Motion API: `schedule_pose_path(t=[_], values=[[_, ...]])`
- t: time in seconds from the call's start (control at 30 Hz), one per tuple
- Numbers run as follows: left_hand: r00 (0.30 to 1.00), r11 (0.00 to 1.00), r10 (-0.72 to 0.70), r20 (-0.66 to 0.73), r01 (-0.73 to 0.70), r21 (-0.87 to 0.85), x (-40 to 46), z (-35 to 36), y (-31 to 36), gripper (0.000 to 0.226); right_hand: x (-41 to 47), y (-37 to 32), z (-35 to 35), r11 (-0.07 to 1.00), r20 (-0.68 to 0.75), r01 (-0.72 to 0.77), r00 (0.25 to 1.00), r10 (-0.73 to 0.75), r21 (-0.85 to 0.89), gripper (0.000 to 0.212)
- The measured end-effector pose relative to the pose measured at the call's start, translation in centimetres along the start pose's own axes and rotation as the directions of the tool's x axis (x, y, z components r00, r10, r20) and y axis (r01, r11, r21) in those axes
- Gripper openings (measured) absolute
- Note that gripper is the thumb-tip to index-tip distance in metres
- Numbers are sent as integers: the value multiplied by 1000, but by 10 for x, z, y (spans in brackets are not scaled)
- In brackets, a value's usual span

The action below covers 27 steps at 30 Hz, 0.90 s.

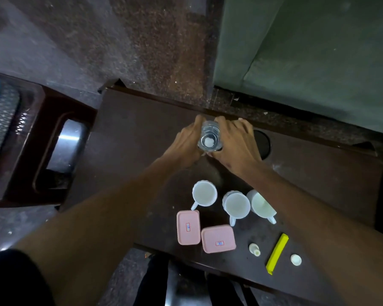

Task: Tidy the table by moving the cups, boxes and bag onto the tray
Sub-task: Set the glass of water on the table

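Both hands out over the far side of the dark wooden table, wrapped round a clear plastic bottle with a white cap, seen from straight above. Left hand curled on the bottle's left flank, right hand curled on its right, fingers reaching round the far side. Just right of the right hand, a dark round disc lying flat on the table top; cannot tell what it is.

Nearer in, three white cups in a loose row: left cup upright, handle toward the camera; middle cup just beside it, handle also toward the camera; right cup touching or nearly touching the middle one, partly hidden under the right forearm.

Below the cups, two pink lidded boxes, side by side and almost touching: upright box on the left, wider box to its right, each with a small label on the lid. Further right along the near edge, a small white bottle-like thing, a yellow stick lying at a slant, a white round cap.

No tray or bag to be made out. Off the table's left, a brown chair with a shiny metal panel.
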<state>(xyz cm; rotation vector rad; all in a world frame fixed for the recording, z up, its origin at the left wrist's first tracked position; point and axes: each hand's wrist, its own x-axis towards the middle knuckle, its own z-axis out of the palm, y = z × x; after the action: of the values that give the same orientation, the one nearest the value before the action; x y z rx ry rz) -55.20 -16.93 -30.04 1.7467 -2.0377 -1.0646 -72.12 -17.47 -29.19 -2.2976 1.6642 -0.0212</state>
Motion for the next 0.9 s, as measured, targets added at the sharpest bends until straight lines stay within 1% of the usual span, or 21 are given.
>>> schedule_pose_path(t=[0.07, 0.13, 0.23, 0.3, 0.4, 0.53, 0.63, 0.7, 0.77, 0.83, 0.9], values=[[1000, 1000, -5, 7, 5, -16, -1, 0, 2, 53, 0, 0, -1, 1000, 26, -1, 1000, 1, -5, 85], [999, 999, -30, 31, 31, -33, -2, -1, 3, 56, -1, -1, -5, 1000, 57, 4, 998, -3, -5, 96], [994, 998, -58, 87, 59, -5, -6, -13, 2, 85, 3, -5, -20, 998, 102, 22, 994, -27, 52, 122], [992, 998, -69, 104, 68, 18, -12, -30, -4, 99, 11, -13, -33, 997, 98, 53, 993, -59, 63, 126], [993, 994, -96, 68, 93, 49, -24, -68, -20, 107, 31, -40, -51, 993, 66, 112, 991, -115, 46, 121], [980, 988, -155, -123, 157, 3, -46, -135, -55, 103, 67, -107, -68, 980, 19, 187, 982, -189, 73, 105], [935, 981, -188, -300, 192, -14, -72, -190, -92, 99, 94, -176, -73, 955, -1, 287, 958, -288, 80, 88], [877, 974, -220, -426, 221, -49, -92, -225, -118, 92, 109, -226, -75, 933, -11, 345, 938, -346, 97, 82], [797, 961, -274, -539, 250, -120, -112, -257, -144, 84, 124, -274, -74, 916, -16, 381, 924, -382, 127, 80], [732, 945, -322, -601, 284, -161, -130, -285, -170, 85, 141, -319, -71, 902, -24, 406, 913, -407, 145, 78], [683, 930, -363, -634, 311, -197, -147, -308, -193, 86, 157, -359, -66, 897, -27, 413, 910, -414, 156, 76]])
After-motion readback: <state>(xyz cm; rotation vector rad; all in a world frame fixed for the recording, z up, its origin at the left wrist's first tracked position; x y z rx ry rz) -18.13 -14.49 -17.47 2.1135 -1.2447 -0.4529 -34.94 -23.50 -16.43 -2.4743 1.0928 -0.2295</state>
